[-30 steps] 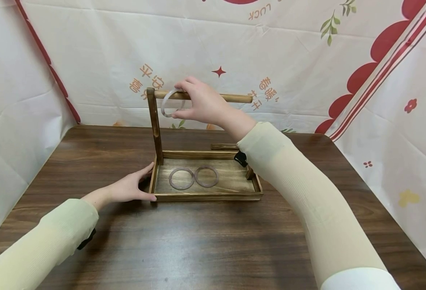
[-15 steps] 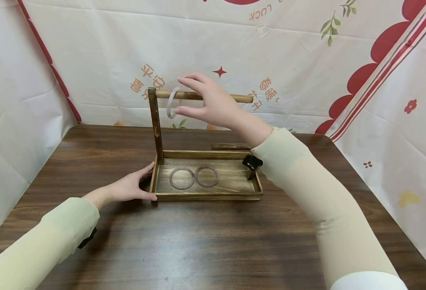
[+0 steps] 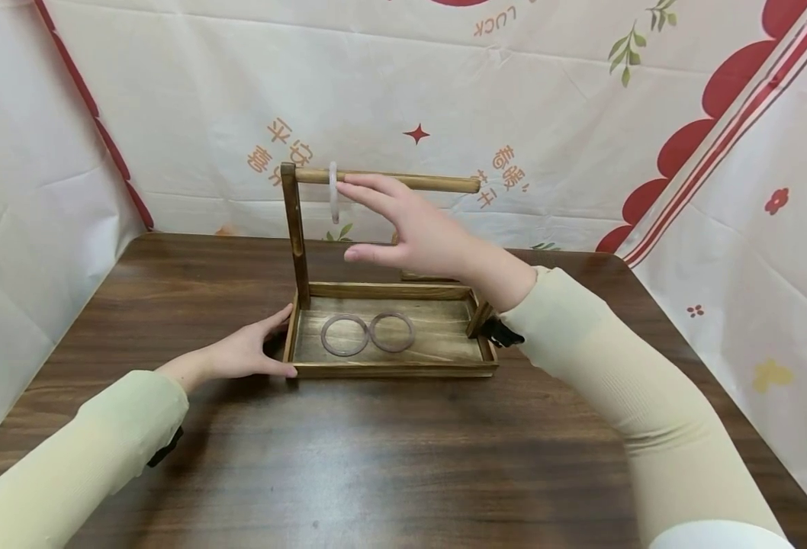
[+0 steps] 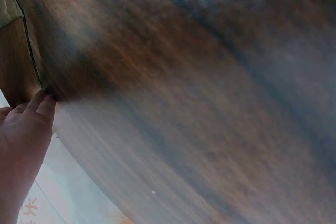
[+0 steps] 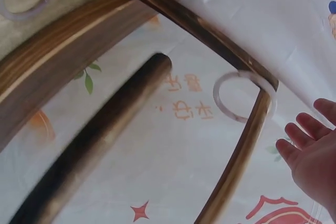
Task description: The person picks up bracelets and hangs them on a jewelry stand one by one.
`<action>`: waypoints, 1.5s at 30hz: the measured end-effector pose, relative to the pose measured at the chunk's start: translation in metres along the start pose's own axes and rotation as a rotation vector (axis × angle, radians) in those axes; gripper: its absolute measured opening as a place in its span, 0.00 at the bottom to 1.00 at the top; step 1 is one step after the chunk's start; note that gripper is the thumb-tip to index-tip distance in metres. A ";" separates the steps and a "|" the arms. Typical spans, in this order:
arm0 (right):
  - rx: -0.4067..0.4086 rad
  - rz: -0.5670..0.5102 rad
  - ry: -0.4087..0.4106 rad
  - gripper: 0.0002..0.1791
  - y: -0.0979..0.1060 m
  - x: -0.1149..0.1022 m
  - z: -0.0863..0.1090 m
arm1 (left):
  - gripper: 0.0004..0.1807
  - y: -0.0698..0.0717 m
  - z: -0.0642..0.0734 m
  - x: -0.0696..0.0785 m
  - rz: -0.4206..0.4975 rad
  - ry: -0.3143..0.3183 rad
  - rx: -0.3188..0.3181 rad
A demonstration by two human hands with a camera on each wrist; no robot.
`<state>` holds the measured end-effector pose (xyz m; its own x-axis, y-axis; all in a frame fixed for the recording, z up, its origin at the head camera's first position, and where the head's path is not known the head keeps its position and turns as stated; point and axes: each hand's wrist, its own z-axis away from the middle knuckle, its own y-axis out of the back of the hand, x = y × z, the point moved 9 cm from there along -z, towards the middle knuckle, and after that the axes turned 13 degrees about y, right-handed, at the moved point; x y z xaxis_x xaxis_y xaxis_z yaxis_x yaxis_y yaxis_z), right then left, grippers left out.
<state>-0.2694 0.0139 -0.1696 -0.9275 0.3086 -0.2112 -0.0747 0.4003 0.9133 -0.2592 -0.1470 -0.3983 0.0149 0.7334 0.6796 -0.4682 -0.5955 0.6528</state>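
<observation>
A pale bangle (image 3: 333,202) hangs on the upper rod (image 3: 438,183) of a wooden bangle stand, near its tall left post (image 3: 294,236). Just right of it is my right hand (image 3: 424,236), fingers extended and thumb apart, index fingertip right at the bangle in the head view. The right wrist view shows the bangle (image 5: 217,98) round the rod and the hand (image 5: 317,158) beside it, holding nothing. My left hand (image 3: 242,354) grips the left end of the stand's tray (image 3: 390,371), thumb at the front corner. Two mauve bangles, left (image 3: 344,354) and right (image 3: 413,333), lie flat in the tray.
A lower rod (image 5: 105,129) crosses the right wrist view; in the head view my right hand and forearm partly cover it. A short post (image 3: 477,320) stands at the tray's right end. White printed cloth (image 3: 204,99) rises behind the brown table (image 3: 376,457).
My right hand has let go of the pale bangle and drawn to the right and slightly down. The bangle has turned edge-on and hangs on the rod. The left hand stays put.
</observation>
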 end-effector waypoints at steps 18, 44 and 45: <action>-0.090 -0.030 0.087 0.41 -0.045 -0.008 0.031 | 0.61 0.001 0.000 -0.002 0.009 0.002 -0.002; -0.226 -0.064 0.000 0.40 -0.101 0.013 0.072 | 0.61 0.001 -0.002 -0.001 0.011 0.003 -0.006; -0.231 -0.062 -0.007 0.40 -0.103 0.014 0.073 | 0.60 0.001 -0.002 -0.002 0.013 0.004 -0.006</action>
<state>-0.2479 0.0403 -0.2923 -0.9160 0.2958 -0.2711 -0.2142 0.2109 0.9537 -0.2615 -0.1482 -0.3992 0.0053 0.7267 0.6869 -0.4734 -0.6032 0.6419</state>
